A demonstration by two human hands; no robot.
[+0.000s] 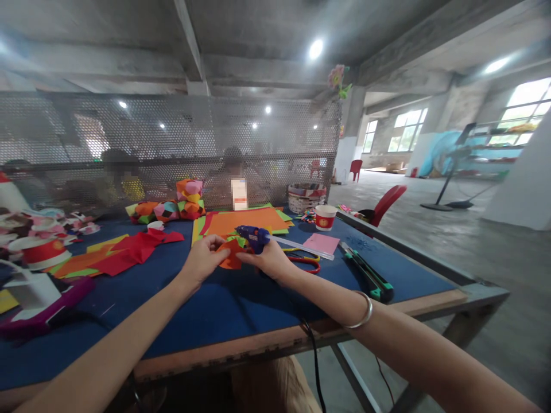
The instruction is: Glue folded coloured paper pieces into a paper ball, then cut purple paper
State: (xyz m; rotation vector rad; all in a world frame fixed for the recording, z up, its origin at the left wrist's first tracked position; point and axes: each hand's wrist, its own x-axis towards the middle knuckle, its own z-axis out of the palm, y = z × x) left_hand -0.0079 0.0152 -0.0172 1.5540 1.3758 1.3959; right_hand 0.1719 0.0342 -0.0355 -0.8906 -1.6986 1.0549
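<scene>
My left hand (pixel 202 261) pinches a folded orange paper piece (pixel 231 257), which has a bit of green paper at its top. My right hand (pixel 274 262) is wrapped round a blue hot glue gun (pixel 257 238), its nozzle pointing left just above the paper. The right thumb reaches to the paper's right edge. A clear glue stick (pixel 303 248) juts out of the gun's back to the right. Beside my right hand lie scissors (pixel 313 265) with yellow and red handles, partly hidden, and a pink paper square (pixel 326 243). Stacked coloured paper sheets (pixel 253 220) lie behind the gun.
A green and black utility knife (pixel 369 276) lies to the right. A paper cup (pixel 326 218) and woven basket (pixel 306 198) stand behind. Loose coloured papers (pixel 129 250), folded paper balls (pixel 189 198) and a white power adapter (pixel 34 295) are at left. A black cable (pixel 313 344) hangs over the front edge.
</scene>
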